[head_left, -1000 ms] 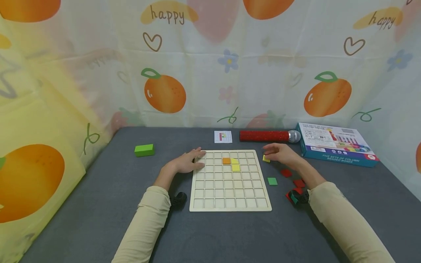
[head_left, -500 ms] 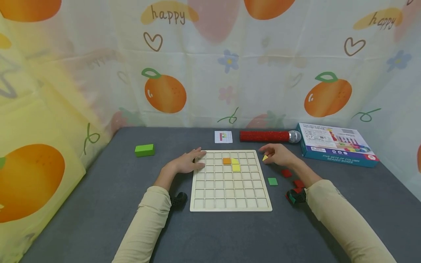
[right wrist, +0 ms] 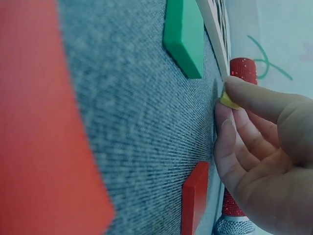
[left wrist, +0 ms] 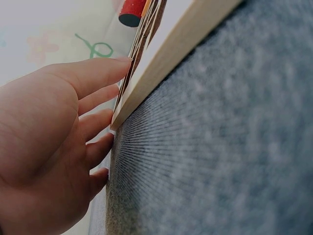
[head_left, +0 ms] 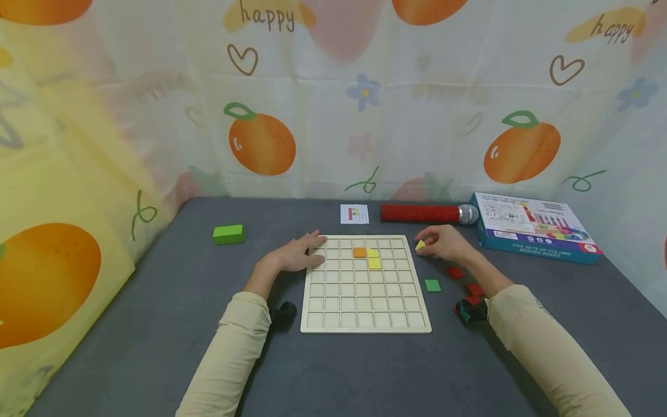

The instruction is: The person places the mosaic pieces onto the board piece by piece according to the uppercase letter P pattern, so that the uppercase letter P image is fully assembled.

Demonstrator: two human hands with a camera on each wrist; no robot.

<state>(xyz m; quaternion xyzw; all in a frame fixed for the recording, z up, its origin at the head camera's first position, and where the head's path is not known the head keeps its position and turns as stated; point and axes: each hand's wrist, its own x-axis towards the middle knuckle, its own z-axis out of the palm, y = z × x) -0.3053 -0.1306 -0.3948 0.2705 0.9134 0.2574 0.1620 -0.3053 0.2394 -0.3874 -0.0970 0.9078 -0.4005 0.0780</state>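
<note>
A pale wooden grid board [head_left: 366, 284] lies flat on the grey table. One orange tile [head_left: 359, 252] and two yellow tiles, the nearer being a yellow square [head_left: 374, 263], sit in its upper cells. My left hand [head_left: 296, 253] rests on the board's upper left edge with fingers extended; in the left wrist view its fingertips touch the rim. Beyond the board's right edge, my right hand [head_left: 444, 243] pinches a small yellow tile [right wrist: 228, 101] between thumb and fingers. That tile is tilted, and the fingers hide part of it.
A green square tile [head_left: 432, 285] and several red tiles [head_left: 455, 272] lie right of the board. Behind are a small grid-pattern card [head_left: 354, 214], a red glittery microphone [head_left: 420, 213] and a flat box [head_left: 534, 227]. A green block [head_left: 228, 234] stands at left.
My right hand has picked the yellow tile up from the table at its fingertips and tilted it. The left hand stays on the board. The head view has shifted slightly.
</note>
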